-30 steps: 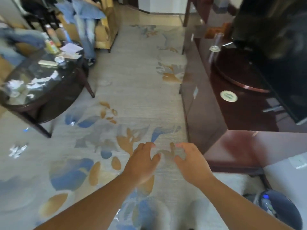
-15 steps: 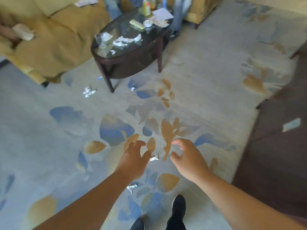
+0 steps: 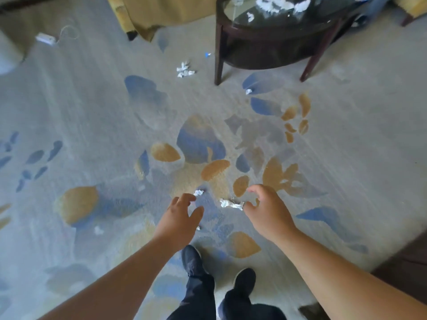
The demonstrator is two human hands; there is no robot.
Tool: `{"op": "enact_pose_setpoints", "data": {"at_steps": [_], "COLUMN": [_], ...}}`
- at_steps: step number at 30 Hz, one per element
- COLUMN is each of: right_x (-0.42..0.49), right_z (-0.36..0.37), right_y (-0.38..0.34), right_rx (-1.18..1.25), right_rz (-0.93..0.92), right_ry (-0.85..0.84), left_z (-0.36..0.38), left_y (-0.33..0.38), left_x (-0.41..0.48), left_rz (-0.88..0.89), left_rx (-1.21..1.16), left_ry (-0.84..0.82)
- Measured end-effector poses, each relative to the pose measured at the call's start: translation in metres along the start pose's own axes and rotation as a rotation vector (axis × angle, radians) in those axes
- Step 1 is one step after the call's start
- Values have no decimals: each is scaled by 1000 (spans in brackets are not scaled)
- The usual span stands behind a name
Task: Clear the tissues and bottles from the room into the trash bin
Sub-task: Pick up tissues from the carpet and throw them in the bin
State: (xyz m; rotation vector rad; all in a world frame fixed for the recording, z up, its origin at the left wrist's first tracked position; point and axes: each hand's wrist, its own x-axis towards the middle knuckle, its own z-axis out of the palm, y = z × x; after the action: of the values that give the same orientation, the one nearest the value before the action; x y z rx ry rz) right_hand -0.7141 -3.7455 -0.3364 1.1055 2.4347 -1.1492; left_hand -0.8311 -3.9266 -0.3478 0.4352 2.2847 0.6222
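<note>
Crumpled white tissues lie on the patterned carpet. One tissue (image 3: pixel 231 203) sits between my hands, just left of my right hand (image 3: pixel 265 209), whose curled fingers hover over it and hold nothing. A smaller tissue (image 3: pixel 198 192) lies just beyond the fingertips of my left hand (image 3: pixel 179 218), which is spread and empty. A tiny scrap (image 3: pixel 198 227) shows by my left thumb. Further off lie a tissue pile (image 3: pixel 184 70), a small piece (image 3: pixel 248 91) and another scrap (image 3: pixel 99 230). More tissues (image 3: pixel 277 4) rest on the glass table. No bottle or bin is in view.
A dark oval glass-topped table (image 3: pixel 272 31) stands at the top right, a yellow sofa (image 3: pixel 147 12) at the top. A white adapter with cable (image 3: pixel 46 39) lies top left. Dark furniture (image 3: pixel 404 259) edges the right. My shoes (image 3: pixel 191 257) stand below my hands.
My view has swung left and down from the cabinet and bin toward the carpet. Both hands have lowered close to the tissues on the floor; they hold nothing throughout.
</note>
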Motion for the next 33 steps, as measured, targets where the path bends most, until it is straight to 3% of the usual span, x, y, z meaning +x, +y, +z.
{"op": "enact_pose_setpoints", "data": {"at_steps": [7,20,33], "right_x": [76,237,329], "right_z": [67,270,414], "right_y": [36,206,275], "right_rx": [-72,-247,-347], "right_rz": [-8,-35,-205], "right_ry": [-61,-312,-412], "left_z": [35,263,385], "left_y": [-68,-262,-373], "left_x": [67,218,300], "left_rz": [-86,-334,-396], "left_rx": [21,71,155], "left_ry": [4,-27,10]}}
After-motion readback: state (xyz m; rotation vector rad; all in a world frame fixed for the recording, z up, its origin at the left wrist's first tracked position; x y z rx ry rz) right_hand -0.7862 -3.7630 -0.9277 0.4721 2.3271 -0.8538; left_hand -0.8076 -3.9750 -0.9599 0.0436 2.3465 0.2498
